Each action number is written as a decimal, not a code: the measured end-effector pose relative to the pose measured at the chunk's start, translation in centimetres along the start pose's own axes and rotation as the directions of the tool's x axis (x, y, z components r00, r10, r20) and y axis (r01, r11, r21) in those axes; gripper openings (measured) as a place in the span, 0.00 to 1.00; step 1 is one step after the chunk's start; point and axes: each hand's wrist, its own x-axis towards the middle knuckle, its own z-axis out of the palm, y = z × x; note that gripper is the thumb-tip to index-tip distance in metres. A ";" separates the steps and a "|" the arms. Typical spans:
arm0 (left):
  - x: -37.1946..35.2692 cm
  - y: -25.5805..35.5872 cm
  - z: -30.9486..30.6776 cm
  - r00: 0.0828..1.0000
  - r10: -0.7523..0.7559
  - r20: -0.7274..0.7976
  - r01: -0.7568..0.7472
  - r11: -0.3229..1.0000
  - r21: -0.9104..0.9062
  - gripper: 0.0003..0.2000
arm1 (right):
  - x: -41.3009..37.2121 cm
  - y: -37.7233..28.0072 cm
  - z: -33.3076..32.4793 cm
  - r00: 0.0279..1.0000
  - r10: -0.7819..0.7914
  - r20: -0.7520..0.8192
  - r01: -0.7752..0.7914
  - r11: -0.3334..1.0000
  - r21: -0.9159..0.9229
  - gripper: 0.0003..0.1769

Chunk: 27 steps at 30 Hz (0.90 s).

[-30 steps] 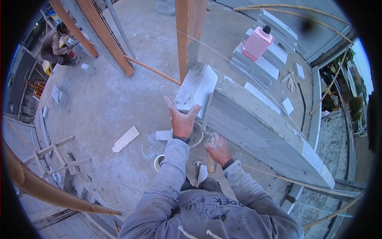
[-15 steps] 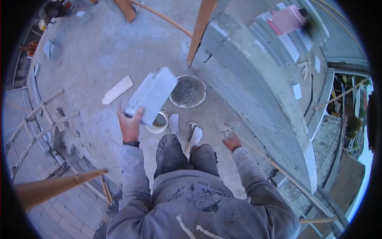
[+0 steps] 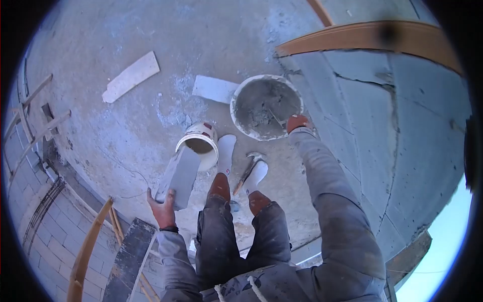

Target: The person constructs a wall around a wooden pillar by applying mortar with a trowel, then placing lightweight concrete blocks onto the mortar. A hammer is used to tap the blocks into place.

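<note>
Gripping a grey block (image 3: 179,173) by its lower end, the left hand (image 3: 162,209) is closed around it above the concrete floor (image 3: 126,131), just beside a white bucket (image 3: 200,143). The right hand (image 3: 298,122) sits at the rim of the mortar tub (image 3: 259,94); whether its fingers are curled or spread cannot be told.

The grey block (image 3: 178,176), seen a second ago resting on the top of the wall (image 3: 402,126), has been lifted off and brought down in the left hand (image 3: 162,209); it is now held low, tilted, just beside the white bucket (image 3: 198,143) near the floor slab's edge. The right hand (image 3: 297,122), previously hanging by the wall's face, has been moved to the rim of the mortar pan (image 3: 236,100). The view has been tipped downward.
</note>
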 end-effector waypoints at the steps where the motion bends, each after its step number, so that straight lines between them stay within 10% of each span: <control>1: 0.4 0.3 0.4 1.000 0.012 0.023 -0.011 0.999 -0.045 0.46 | -0.2 -0.7 0.9 0.998 -0.053 -0.030 0.054 0.998 0.019 0.13; 12: 2.7 7.9 4.8 0.972 0.134 0.190 -0.114 0.987 -0.111 0.49 | -1.1 -4.8 1.8 0.959 -0.269 -0.086 0.282 0.936 0.212 0.14; 18: 2.6 7.2 3.7 0.966 0.189 0.177 -0.182 0.982 -0.056 0.49 | -2.2 -5.3 3.3 0.989 -0.123 0.088 0.064 0.868 0.492 0.18; 22: 1.9 6.7 2.1 0.969 0.214 0.128 -0.224 0.972 0.076 0.49 | -4.5 -4.6 5.2 0.960 -0.269 -0.082 0.245 0.656 0.714 0.20; 27: -0.7 7.0 -0.7 0.972 0.221 0.080 -0.230 0.965 0.129 0.50 | -9.6 -4.2 3.7 0.925 -0.366 0.106 -0.135 -0.055 0.989 0.11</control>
